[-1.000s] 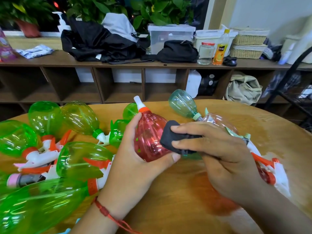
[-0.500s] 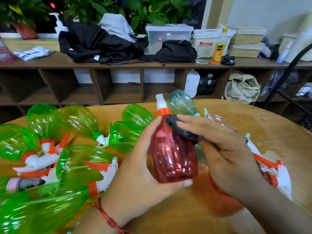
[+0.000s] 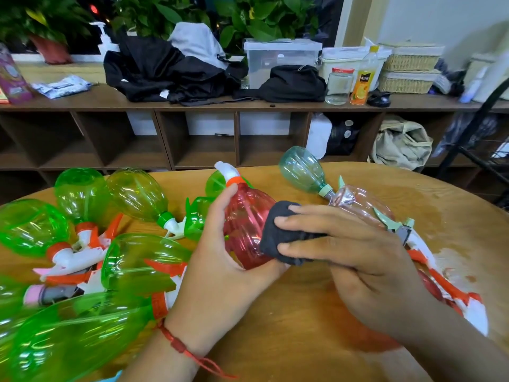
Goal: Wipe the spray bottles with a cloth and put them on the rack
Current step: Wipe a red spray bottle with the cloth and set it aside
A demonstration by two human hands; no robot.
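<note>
At least 7 green bottles point(image 3: 30, 227) point(image 3: 80, 194) point(image 3: 137, 197) point(image 3: 146, 260) point(image 3: 68, 340) point(image 3: 197, 219) point(image 3: 216, 183), 1 teal bottle point(image 3: 301, 169), 1 held red bottle point(image 3: 242, 221) — 1 cloth point(image 3: 281, 232).

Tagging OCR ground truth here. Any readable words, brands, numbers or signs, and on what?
Nothing reads clearly.
Juice bottle: orange label with print, too blurred to read.
Jar: marks on red lid, too small to read.
Purple pack: printed front, blurred.
Wipes pack: print, blurred.
Red spray bottle, cloth: no print visible.

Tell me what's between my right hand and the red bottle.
A dark cloth, held by the right hand against the red bottle; the head view shows it.
</note>
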